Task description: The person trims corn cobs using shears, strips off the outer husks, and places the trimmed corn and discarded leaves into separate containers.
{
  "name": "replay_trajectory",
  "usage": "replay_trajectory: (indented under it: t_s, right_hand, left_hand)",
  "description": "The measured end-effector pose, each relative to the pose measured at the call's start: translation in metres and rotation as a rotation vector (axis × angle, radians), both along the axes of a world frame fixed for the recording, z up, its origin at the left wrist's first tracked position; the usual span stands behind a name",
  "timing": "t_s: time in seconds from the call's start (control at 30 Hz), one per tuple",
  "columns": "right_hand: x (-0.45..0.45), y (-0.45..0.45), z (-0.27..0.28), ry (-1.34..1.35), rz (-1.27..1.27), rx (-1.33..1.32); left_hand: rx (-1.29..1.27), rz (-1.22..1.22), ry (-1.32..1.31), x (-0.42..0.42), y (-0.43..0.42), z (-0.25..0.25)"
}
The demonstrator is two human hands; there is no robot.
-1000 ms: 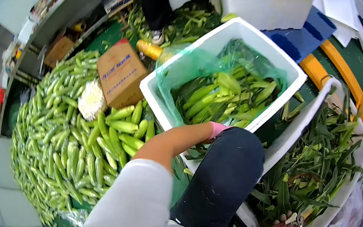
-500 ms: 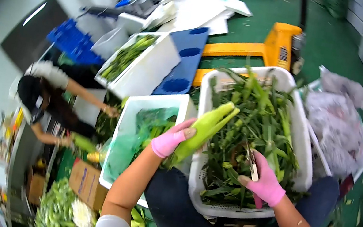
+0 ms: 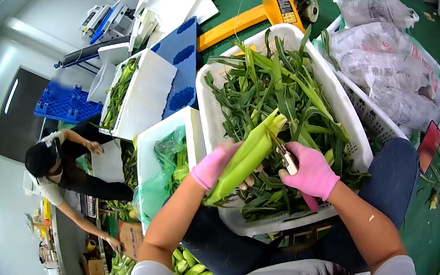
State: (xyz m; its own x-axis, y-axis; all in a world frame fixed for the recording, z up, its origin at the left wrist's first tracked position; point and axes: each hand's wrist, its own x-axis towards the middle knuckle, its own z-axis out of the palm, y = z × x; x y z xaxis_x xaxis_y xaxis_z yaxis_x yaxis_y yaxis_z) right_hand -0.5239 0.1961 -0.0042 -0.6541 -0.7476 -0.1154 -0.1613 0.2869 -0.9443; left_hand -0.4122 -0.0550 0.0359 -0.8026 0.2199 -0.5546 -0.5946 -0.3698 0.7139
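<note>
My left hand [image 3: 215, 165], in a pink glove, is wrapped round an ear of corn [image 3: 245, 161] in its green husk. The ear is tilted, its cut-looking end up and to the right. In my right hand [image 3: 313, 174], also pink-gloved, is a pair of pruning shears [image 3: 289, 161], with the blades close to the corn's upper end. Whether the blades touch it I cannot tell. Below both hands, a white plastic basket [image 3: 202, 113] is heaped with green husks and leaves [image 3: 274, 85].
A white foam box [image 3: 196, 128] with green plastic stands left of the basket. Bagged items [image 3: 380, 68] fill a crate at right. A yellow pallet jack [image 3: 278, 5] is behind. Corn ears [image 3: 196, 272] lie below my left arm. A co-worker [image 3: 47, 159] bends at far left.
My right hand has brought the shears up and left to the corn's upper end. The view has shifted, and the co-worker's arms have moved apart, one reaching toward the cardboard box.
</note>
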Motion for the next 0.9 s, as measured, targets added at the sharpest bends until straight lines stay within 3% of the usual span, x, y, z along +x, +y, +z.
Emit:
replay_trajectory:
  t_s: [0.1, 0.17, 0.2, 0.27, 0.37, 0.43, 0.5, 0.53, 0.57, 0.63, 0.7, 0.77, 0.83, 0.87, 0.9]
  right_hand:
    - [0.004, -0.005, -0.011, -0.037, -0.115, 0.100]
    - [0.008, -0.004, -0.014, -0.258, -0.089, 0.044]
    - [0.010, -0.006, -0.014, -0.377, -0.074, 0.010]
    - [0.010, -0.008, -0.010, -0.535, -0.066, -0.083]
    - [-0.003, 0.010, 0.021, -0.030, -0.081, -0.013]
    - [-0.012, 0.019, 0.033, 0.014, -0.082, -0.029]
    - [-0.017, 0.016, 0.021, 0.057, -0.044, -0.140]
    - [-0.017, 0.013, 0.028, 0.174, 0.014, -0.104]
    - [-0.018, 0.007, 0.013, 0.345, 0.120, -0.240]
    - [-0.006, 0.003, -0.001, 0.049, 0.335, -0.194]
    - [0.007, -0.002, 0.001, -0.231, 0.381, -0.129]
    - [0.011, -0.003, -0.003, -0.193, 0.302, -0.131]
    - [0.020, -0.010, -0.023, -0.450, 0.069, -0.283]
    - [0.022, -0.012, -0.025, -0.414, -0.019, -0.321]
    - [0.023, -0.014, -0.023, -0.378, -0.108, -0.354]
  left_hand:
    - [-0.240, -0.071, 0.109, 0.011, -0.009, 0.025]
    - [-0.499, -0.218, 0.030, 0.016, -0.008, 0.036]
    - [-0.534, -0.136, -0.016, 0.020, -0.014, 0.025]
    - [-0.598, -0.204, -0.012, 0.016, -0.027, 0.024]
    - [-0.708, -0.365, -0.058, 0.002, -0.045, 0.036]
    - [-0.715, -0.535, -0.107, -0.013, -0.054, 0.040]
    - [-0.836, -0.842, -0.137, -0.036, -0.040, 0.054]
    - [-0.875, -0.996, -0.136, -0.051, -0.025, 0.068]
    - [-0.917, -1.150, -0.133, -0.064, -0.012, 0.074]
    - [-0.732, -1.102, 0.062, -0.070, -0.016, 0.057]
    - [-0.908, -1.244, 0.251, -0.085, 0.005, 0.081]
    - [-1.276, -1.145, 0.295, -0.079, 0.016, 0.101]
    - [-1.768, -0.571, 1.046, -0.059, 0.018, 0.098]
    - [-1.792, -0.298, 0.937, -0.045, 0.022, 0.096]
    - [-1.683, -0.032, 0.526, -0.024, 0.033, 0.089]
